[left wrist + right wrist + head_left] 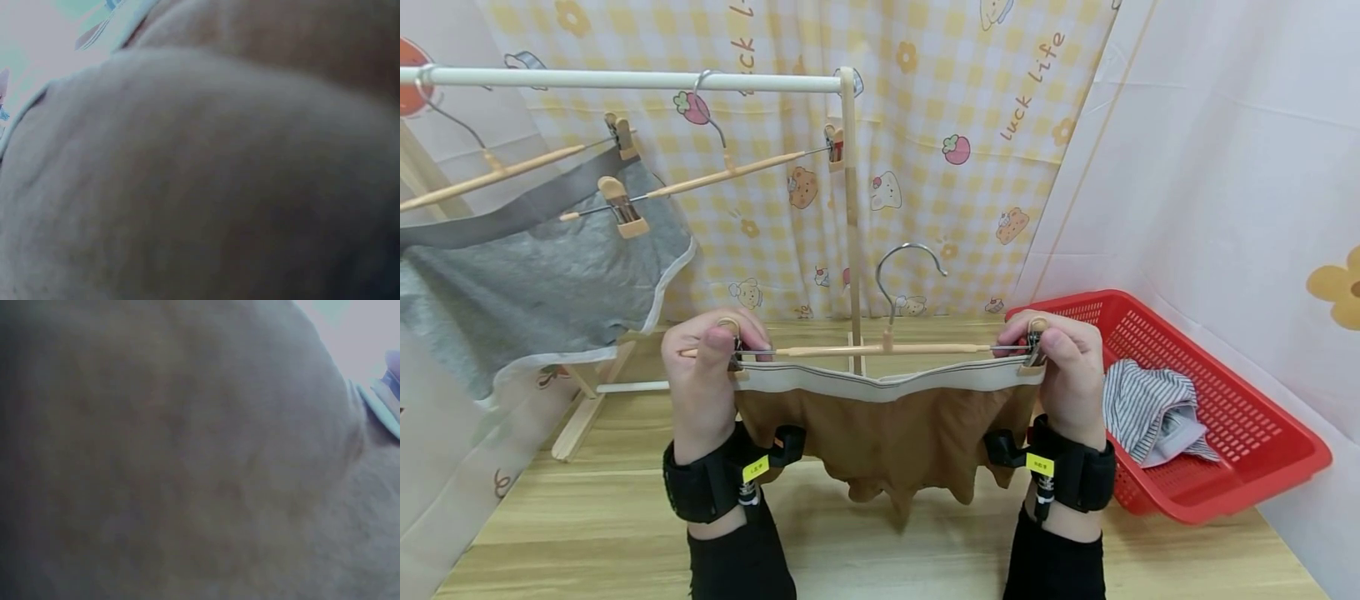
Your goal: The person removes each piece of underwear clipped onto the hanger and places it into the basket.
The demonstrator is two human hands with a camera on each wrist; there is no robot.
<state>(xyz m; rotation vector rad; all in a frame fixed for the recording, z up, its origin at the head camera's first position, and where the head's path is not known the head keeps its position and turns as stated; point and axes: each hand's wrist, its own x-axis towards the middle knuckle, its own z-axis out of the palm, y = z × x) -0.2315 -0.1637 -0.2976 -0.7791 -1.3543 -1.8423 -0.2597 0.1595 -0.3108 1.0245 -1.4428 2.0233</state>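
A pair of brown underpants (895, 433) with a cream waistband hangs from a wooden clip hanger (887, 348), its metal hook pointing up. At the left end my left hand (707, 375) pinches the hanger's clip (730, 343) between thumb and fingers, right at the waistband's corner. My right hand (1070, 367) pinches the other clip (1036, 342) the same way at the right corner. The waistband is stretched between both clips, and the cloth falls in folds below. Blurred cloth fills most of both wrist views, hiding the fingers there.
On the left stands a rack with a white rail (625, 80) and a wooden post (853, 217). Grey underpants (550, 275) hang there beside a bare clip hanger (726, 173). At right, a red basket (1240, 500) holds striped cloth (1150, 408) on the wooden table (587, 533).
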